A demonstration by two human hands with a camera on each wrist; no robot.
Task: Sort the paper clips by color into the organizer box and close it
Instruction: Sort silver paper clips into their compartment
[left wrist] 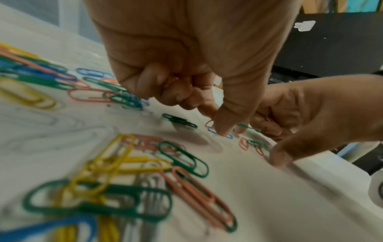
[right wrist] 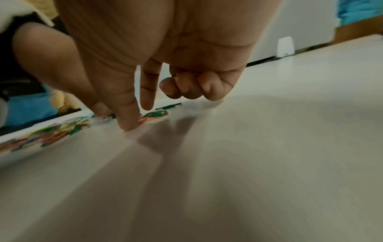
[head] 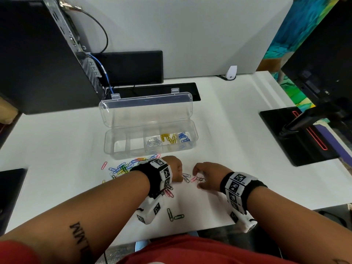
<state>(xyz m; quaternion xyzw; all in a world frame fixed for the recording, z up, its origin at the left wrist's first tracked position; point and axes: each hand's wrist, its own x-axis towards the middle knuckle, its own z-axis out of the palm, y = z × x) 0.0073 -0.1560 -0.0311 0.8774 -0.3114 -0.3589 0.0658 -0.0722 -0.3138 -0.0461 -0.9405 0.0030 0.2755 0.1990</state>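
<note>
a: your left hand (head: 176, 168) is curled with thumb and forefinger down on the small cluster of paper clips (head: 192, 178) near the front edge of the desk (head: 238, 130). i think pink wire shows in the curl, but it's too blurred to be sure.

b: and the right hand (head: 207, 174)?

a: three fingers tucked, thumb and forefinger reaching to the same cluster, no clip visibly held. the organizer box (head: 194, 139) sits open mid-desk, with silver, yellow and blue in its right-hand compartments.

b: risks?

a: you could lift linked clips of mixed colour, since they overlap. the two green clips (head: 174, 215) lie near the front edge and your wrist could sweep them off.

b: any writing?

a: just square markers on the wristbands and an arm tattoo i can't read.
</note>
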